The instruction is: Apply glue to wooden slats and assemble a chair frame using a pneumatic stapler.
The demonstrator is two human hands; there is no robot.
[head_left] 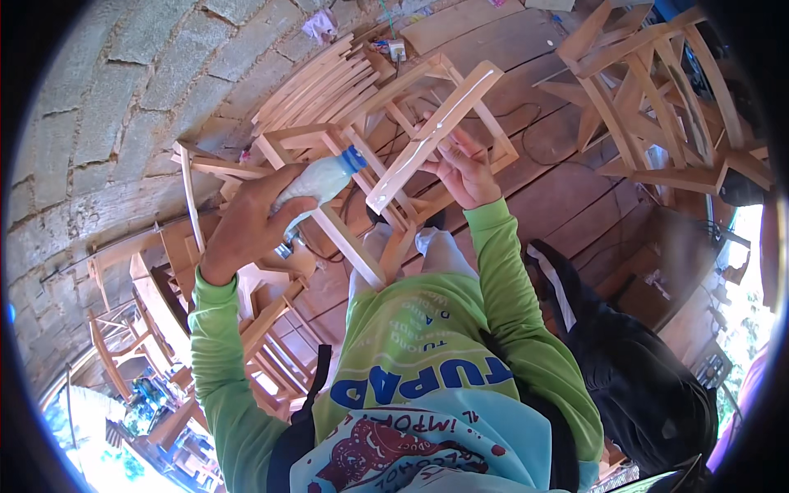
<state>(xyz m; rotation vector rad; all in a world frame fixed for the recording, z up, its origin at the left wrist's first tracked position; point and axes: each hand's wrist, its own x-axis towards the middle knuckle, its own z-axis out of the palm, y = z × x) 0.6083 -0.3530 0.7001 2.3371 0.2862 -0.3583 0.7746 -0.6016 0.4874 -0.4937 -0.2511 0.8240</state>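
My left hand [245, 212] is wrapped round a squeeze bottle [322, 181] with pale contents and a blue cap. The bottle is tilted, its cap toward a flat wooden slat [411, 158]. A glossy whitish line of what looks like glue runs along the slat's upper face. My right hand [466, 171] grips the slat from beneath and behind, so some fingers are hidden. Bottle and slat are apart. Below them, in front of my legs, stands an open wooden frame [352, 246] of joined bars.
A stack of wooden slats [316, 86] lies by the block wall [123, 99]. Assembled wooden frames [657, 107] are piled at the far right, with more wooden pieces [131, 337] at the left. Cables cross the plank floor [567, 189]. Dark clothing [633, 361] is close on my right.
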